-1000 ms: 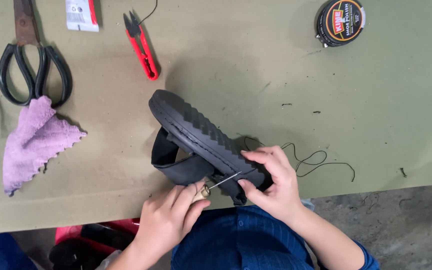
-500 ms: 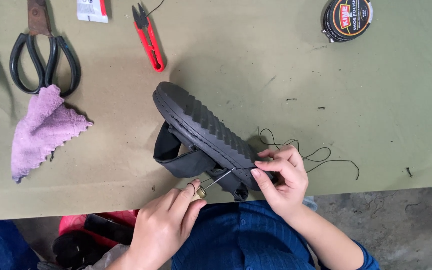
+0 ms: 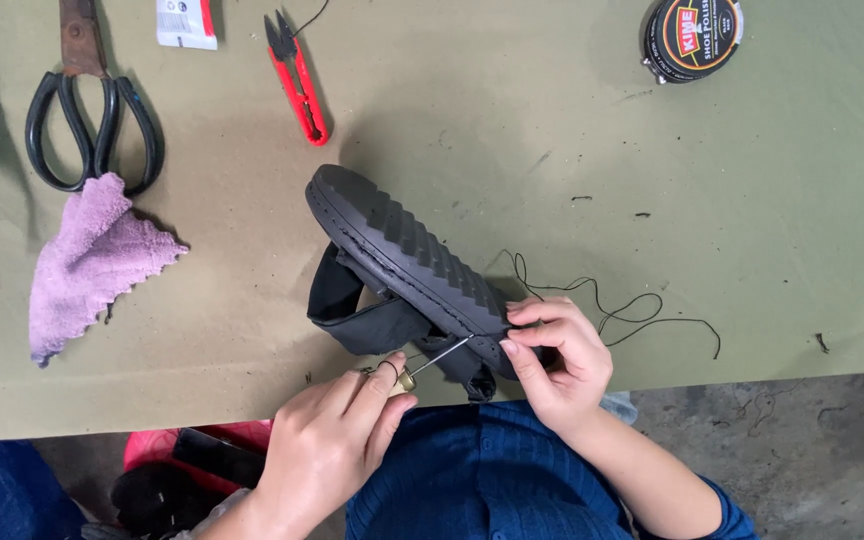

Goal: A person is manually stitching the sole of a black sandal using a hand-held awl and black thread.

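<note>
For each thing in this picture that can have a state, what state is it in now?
Sandal: tilted on its side, tread up.
Needle tool: tip at the sole edge.
Left hand: grips the needle tool.
Right hand: grips the sandal's end.
Black thread: loose on the table.
Large scissors: closed.
Red snips: blades slightly apart.
Polish tin: lid on.
Purple cloth: crumpled.

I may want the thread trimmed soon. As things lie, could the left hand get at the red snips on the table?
Probably yes, but not at once. The left hand pinches a needle tool at the black sandal. The red snips lie in open view beyond the sandal with bare table around them.
</note>
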